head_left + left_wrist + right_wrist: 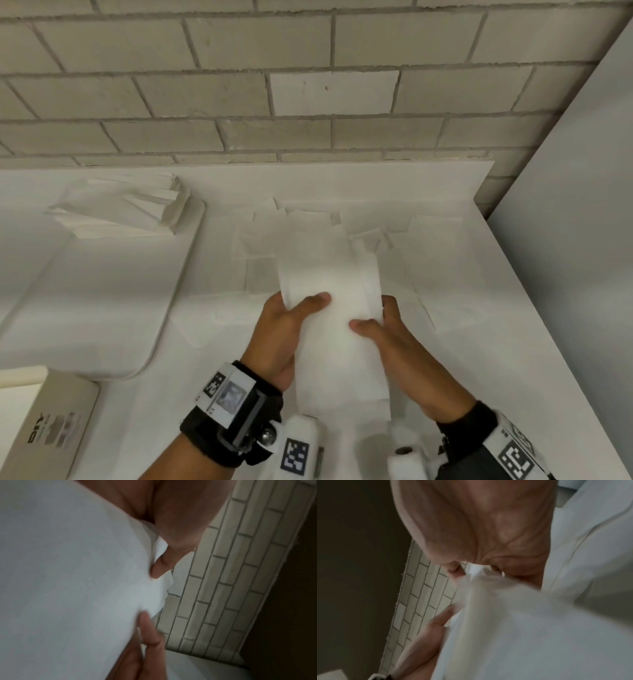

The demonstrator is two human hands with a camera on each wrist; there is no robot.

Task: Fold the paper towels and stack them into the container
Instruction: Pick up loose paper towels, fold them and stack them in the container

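Observation:
In the head view both hands hold one white paper towel (330, 281), folded into a long strip, above the table. My left hand (294, 313) grips its left edge with the thumb on top. My right hand (380, 322) grips the right edge, thumb on top and fingers curled round the side. The left wrist view shows the paper towel (68, 574) with a thumb pressed on it. In the right wrist view the towel (522, 628) is blurred and pinched at the fingertips. A stack of folded towels (120, 209) lies in the white container (186, 260) at the left.
Several loose flat paper towels (308, 222) lie spread on the white table (479, 291) behind my hands. A beige box (51, 428) sits at the lower left. A brick wall (308, 102) runs along the back, and a white panel (565, 222) stands at the right.

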